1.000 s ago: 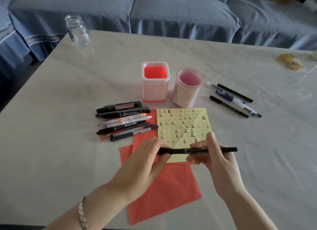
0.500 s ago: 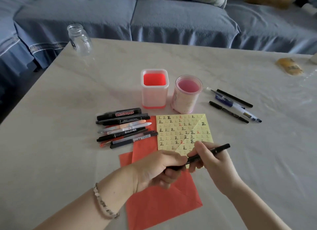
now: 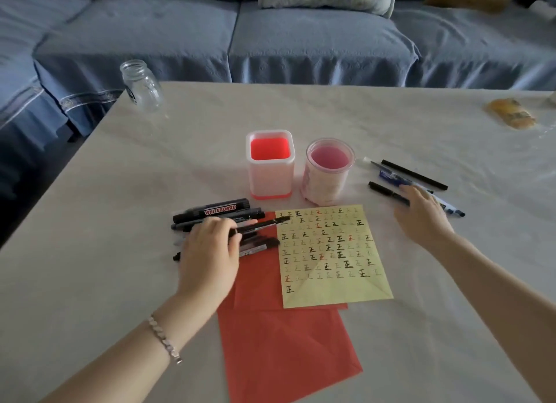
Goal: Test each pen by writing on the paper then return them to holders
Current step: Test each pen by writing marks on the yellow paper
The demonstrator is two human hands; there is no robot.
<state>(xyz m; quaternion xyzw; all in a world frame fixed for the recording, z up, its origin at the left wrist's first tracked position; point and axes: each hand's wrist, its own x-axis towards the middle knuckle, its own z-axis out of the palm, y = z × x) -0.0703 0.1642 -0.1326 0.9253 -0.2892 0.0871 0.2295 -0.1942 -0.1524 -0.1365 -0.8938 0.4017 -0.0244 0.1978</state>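
Observation:
My left hand [image 3: 210,252] hovers over the left pile of pens [image 3: 222,214] and grips a thin black pen [image 3: 264,223], whose tip points right over the yellow paper's corner. The yellow paper [image 3: 334,294], covered with small written marks, lies on red paper [image 3: 285,342]. My right hand [image 3: 422,214] reaches to the right group of pens with straight fingers touching a black pen [image 3: 385,190]; a blue pen [image 3: 391,177] and another black pen [image 3: 413,174] lie just beyond. The square red-and-white holder [image 3: 270,177] and the round pink holder [image 3: 328,183] stand behind the paper, with no pens in them.
A glass jar [image 3: 141,85] stands at the table's far left corner. A yellowish wrapped object [image 3: 511,118] lies at the far right. A blue sofa [image 3: 301,41] runs behind the table [image 3: 120,282].
Both hands held the black pen together over the paper. Now my left hand has carried it left to the pen pile, and my right hand has let go and moved to the right pens.

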